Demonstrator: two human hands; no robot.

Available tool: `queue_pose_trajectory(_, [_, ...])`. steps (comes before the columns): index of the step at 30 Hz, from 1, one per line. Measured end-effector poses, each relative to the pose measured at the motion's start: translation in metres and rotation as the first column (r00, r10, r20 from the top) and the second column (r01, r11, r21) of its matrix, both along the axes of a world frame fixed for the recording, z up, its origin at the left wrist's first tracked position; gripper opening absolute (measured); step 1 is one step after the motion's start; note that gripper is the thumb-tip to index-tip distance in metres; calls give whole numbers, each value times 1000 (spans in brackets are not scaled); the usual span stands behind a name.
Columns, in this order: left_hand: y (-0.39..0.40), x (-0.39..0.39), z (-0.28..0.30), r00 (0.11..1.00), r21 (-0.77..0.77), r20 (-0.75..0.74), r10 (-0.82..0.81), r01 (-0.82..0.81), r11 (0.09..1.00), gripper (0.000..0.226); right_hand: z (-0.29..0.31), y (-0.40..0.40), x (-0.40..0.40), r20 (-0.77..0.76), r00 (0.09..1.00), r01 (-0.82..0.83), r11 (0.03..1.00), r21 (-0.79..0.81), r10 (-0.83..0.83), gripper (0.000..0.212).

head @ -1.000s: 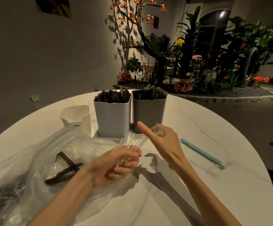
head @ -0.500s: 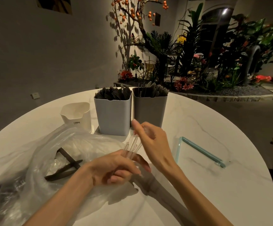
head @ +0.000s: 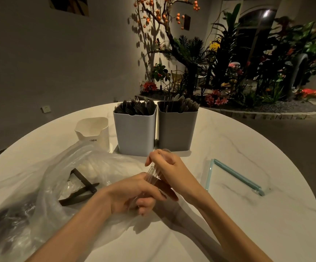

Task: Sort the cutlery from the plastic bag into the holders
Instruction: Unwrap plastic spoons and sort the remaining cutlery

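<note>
My left hand (head: 134, 193) grips the lower end of a bundle of clear plastic cutlery (head: 153, 172) above the table. My right hand (head: 169, 168) curls its fingers round the upper end of the same bundle. A crumpled clear plastic bag (head: 45, 186) lies at the left with dark cutlery (head: 81, 186) inside. Behind the hands stand three holders: a small white one (head: 94, 133), empty as far as I can see, a light grey one (head: 135, 133) packed with dark forks, and a dark grey one (head: 176, 131) packed with dark cutlery.
The round white marble table (head: 228, 214) ends close on the right. A clear zip bag with a teal slider strip (head: 236, 175) lies flat at the right. Beyond the table are a wall and a bed of plants.
My right hand has come down from an open reach and closed on the top of the clear bundle. The camera has tilted a little; my left hand keeps its grip.
</note>
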State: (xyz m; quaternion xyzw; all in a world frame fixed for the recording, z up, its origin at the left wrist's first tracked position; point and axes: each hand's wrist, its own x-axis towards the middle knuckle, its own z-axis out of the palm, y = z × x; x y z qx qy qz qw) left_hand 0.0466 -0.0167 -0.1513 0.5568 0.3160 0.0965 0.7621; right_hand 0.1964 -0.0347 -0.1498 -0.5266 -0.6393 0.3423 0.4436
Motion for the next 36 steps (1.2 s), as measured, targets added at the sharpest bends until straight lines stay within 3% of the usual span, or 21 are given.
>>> queue_pose_trajectory(4, [-2,1,1,998,20,-59,25,-24,1000,29,-3,2,1,49,999,-18,998,-52,20,35])
queue_pose_trajectory(10, [4,0,3,995,79,-99,30,-23,997,15,-5,2,-3,29,994,97,988,118,-101,69])
queue_pose_trajectory(14, [1,-4,3,981,86,-192,-14,31,996,32,-12,-2,-8,198,976,45,975,219,-90,45])
queue_pose_trajectory(16, [0,-4,6,981,96,-189,-39,58,994,20,-15,-2,-9,151,985,46,974,220,-80,45])
queue_pose_trajectory(19, [2,-4,5,995,121,-100,25,-13,993,47,-17,2,-5,75,989,104,962,254,-127,47])
queue_pose_trajectory(21, [7,-7,4,996,123,15,90,-91,988,62,-18,5,-2,-8,986,162,961,225,-164,45])
queue_pose_trajectory(23, [13,-10,6,980,77,110,167,-176,981,63,-18,9,1,-140,960,260,956,136,-241,44])
queue_pose_trajectory(26, [13,-11,10,956,-2,204,211,-215,977,47,-23,16,3,-254,894,383,924,6,-369,42])
queue_pose_trajectory(30, [11,-5,10,952,-77,233,200,-187,979,27,-28,18,-1,-246,861,445,893,-63,-446,37])
queue_pose_trajectory(33, [14,-1,5,947,-23,204,248,-249,968,32,-27,17,-1,-254,827,487,865,-121,-502,36])
queue_pose_trajectory(36, [11,5,-2,903,104,268,337,-375,921,40,-23,15,-5,-363,758,500,840,-212,-543,32])
